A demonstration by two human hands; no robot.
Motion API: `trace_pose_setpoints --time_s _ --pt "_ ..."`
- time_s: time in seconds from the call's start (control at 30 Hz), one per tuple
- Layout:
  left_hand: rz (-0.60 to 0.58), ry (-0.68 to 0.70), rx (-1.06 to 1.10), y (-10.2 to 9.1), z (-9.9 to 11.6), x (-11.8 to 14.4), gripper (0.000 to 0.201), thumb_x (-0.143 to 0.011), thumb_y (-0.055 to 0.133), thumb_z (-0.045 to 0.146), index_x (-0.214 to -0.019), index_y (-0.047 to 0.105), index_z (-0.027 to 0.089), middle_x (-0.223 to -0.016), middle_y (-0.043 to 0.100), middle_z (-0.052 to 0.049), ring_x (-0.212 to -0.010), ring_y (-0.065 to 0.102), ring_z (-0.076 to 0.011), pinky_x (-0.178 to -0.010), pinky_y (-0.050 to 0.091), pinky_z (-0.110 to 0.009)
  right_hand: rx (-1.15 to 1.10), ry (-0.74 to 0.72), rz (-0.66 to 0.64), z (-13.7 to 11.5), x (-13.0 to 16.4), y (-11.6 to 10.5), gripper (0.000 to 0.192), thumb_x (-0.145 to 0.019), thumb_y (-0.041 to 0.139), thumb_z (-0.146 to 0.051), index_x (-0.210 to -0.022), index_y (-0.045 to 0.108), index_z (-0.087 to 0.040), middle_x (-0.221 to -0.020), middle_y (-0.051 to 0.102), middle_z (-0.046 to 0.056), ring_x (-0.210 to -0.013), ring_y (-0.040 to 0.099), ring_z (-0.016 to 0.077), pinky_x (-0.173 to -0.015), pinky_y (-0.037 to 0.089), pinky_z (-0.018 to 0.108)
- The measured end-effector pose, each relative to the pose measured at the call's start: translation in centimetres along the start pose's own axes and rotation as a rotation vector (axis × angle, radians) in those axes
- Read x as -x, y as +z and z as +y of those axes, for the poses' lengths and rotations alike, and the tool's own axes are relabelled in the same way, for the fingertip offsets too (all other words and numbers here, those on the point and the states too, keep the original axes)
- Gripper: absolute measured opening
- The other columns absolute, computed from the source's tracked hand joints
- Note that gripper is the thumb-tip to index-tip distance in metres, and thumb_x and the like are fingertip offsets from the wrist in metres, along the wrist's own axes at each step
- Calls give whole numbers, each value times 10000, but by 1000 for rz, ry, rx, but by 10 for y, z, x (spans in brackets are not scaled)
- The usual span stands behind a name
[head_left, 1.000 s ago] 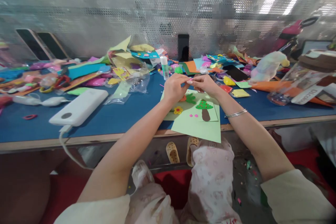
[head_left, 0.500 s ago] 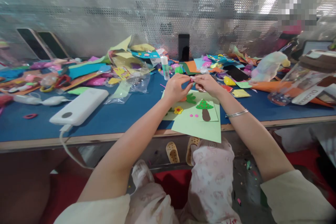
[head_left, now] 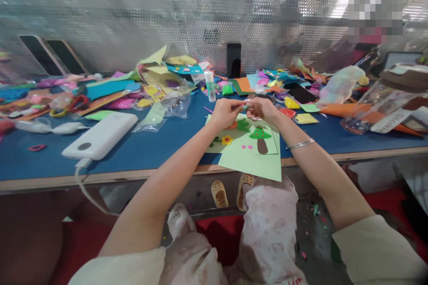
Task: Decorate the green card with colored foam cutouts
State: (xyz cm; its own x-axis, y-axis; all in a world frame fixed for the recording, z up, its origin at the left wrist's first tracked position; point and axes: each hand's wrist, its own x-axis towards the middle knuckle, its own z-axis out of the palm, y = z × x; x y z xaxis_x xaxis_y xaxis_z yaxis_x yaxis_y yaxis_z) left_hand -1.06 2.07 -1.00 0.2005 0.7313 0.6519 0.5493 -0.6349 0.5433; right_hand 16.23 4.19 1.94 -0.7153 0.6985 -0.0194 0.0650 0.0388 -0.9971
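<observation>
My left hand (head_left: 226, 113) and my right hand (head_left: 262, 110) meet above the far edge of the pale green paper (head_left: 249, 164). Pinched between the fingertips of both is a small bit of pink clay (head_left: 242, 104), mostly covered by the fingers. Below them on the paper sit a clay tree (head_left: 262, 144) with a green, red-dotted top and brown trunk, and a yellow flower (head_left: 228, 140) with a red middle. Two pink clay dots (head_left: 247, 147) lie between flower and tree. A green clay shape (head_left: 243, 125) shows partly under the hands.
A glue stick (head_left: 210, 86) stands beyond my left hand. On the left lies a white power bank (head_left: 100, 136) with its cable hanging off the edge. Clay packets and coloured paper crowd the back. A phone (head_left: 234, 60) leans upright; a clear bottle (head_left: 371, 107) is at right.
Both hands have shifted slightly down and towards me, and their fingers have turned around the pink clay. The paper and its clay shapes have stayed put.
</observation>
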Motion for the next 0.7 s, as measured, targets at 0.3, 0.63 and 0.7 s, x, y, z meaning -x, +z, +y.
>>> trace_pose_setpoints --time_s 0.3,0.63,0.7 --pt "149 50 -172 -8 9 2 249 -839 537 324 -882 728 169 -697 709 -27 -598 620 -140 -566 439 -233 347 -136 161 -3 8 8 559 -825 475 -607 -501 455 -152 -409 384 -28 -379 297 47 -397 212 221" --pt "23 160 -75 0 16 6 645 -804 463 107 -1415 273 194 -1099 674 -66 -976 651 -208 -859 509 -322 229 -241 231 -4 6 4 495 -855 515 -486 -490 436 -161 -393 395 -40 -353 280 43 -397 220 223" --pt "9 170 -63 -1 19 8 743 -794 481 100 -1449 141 191 -1106 670 -71 -990 647 -220 -859 515 -336 212 -251 229 -4 6 3 472 -862 517 -419 -474 443 -161 -378 403 -34 -350 296 48 -395 227 225"
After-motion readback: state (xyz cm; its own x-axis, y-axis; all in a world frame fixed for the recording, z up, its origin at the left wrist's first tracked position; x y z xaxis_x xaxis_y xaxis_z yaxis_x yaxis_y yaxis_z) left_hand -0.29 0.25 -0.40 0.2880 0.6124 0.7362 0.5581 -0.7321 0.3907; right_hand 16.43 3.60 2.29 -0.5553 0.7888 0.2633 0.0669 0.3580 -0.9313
